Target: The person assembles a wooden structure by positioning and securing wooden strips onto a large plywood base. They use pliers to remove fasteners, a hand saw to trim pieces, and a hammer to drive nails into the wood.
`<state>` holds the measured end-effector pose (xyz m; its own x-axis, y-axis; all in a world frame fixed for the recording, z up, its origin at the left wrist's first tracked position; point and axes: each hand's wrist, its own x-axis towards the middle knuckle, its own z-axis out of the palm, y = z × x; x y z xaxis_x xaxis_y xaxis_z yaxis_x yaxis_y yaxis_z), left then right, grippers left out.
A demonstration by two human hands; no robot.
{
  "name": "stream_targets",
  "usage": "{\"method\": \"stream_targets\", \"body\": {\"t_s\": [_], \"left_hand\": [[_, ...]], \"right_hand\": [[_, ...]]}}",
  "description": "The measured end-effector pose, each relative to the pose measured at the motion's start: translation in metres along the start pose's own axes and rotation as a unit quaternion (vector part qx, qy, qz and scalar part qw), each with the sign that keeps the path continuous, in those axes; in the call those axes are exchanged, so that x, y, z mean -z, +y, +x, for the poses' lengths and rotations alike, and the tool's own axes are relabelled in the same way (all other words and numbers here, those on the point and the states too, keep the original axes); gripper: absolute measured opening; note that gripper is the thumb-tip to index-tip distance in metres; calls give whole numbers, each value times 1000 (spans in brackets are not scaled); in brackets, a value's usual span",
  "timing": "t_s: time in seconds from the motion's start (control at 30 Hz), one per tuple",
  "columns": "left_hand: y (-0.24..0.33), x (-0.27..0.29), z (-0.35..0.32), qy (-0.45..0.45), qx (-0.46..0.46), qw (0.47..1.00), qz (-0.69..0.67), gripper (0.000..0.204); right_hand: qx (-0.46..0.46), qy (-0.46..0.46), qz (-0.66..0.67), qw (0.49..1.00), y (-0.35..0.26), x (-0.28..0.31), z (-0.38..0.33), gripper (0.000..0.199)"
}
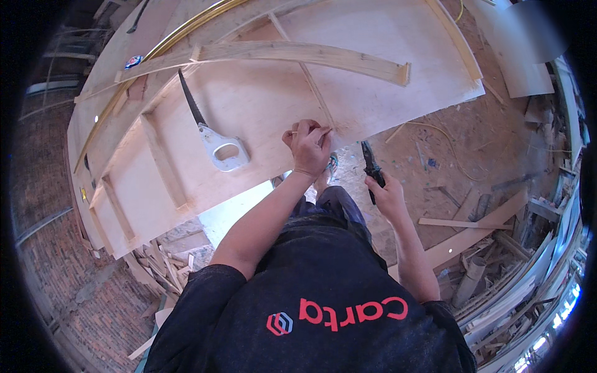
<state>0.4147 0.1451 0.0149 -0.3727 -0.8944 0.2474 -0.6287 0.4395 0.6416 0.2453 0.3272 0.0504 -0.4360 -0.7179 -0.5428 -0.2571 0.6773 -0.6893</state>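
My left hand point(308, 148) is closed, its fingertips pinched together just above the near edge of a large pale plywood panel point(267, 93). Whatever lies between those fingers is too small to make out. By them ends a thin wooden strip point(316, 90) that crosses the panel. Off the panel's edge, to the right, my right hand point(388, 191) grips a black hand tool point(371, 166) with a narrow dark head pointing away from me; its exact kind is unclear. A handsaw point(224, 151) with a pale grey handle and dark blade lies on the panel, left of my left hand.
A curved wooden rib point(305, 55) spans the panel's far part, with shorter battens point(163, 160) at left. A small blue-and-white tape measure point(133, 61) sits far left. Wood offcuts point(479, 227) and a yellow cable point(449, 146) lie on the dusty floor at right.
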Motion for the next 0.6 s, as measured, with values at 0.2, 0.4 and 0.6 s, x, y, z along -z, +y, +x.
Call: {"method": "stream_targets", "body": {"t_s": [0.2,0.4,0.6], "left_hand": [[2,-8,0,25,-34,999,14,8],[-1,-13,1,12,-77,995,66,11],[-8,-28,-10,-49,-57,993,96,17]], "right_hand": [[3,9,30,999,3,-3,-3,36],[2,-26,11,1000,0,-8,6,36],[35,-23,-2,999,-27,-9,5,38]]}}
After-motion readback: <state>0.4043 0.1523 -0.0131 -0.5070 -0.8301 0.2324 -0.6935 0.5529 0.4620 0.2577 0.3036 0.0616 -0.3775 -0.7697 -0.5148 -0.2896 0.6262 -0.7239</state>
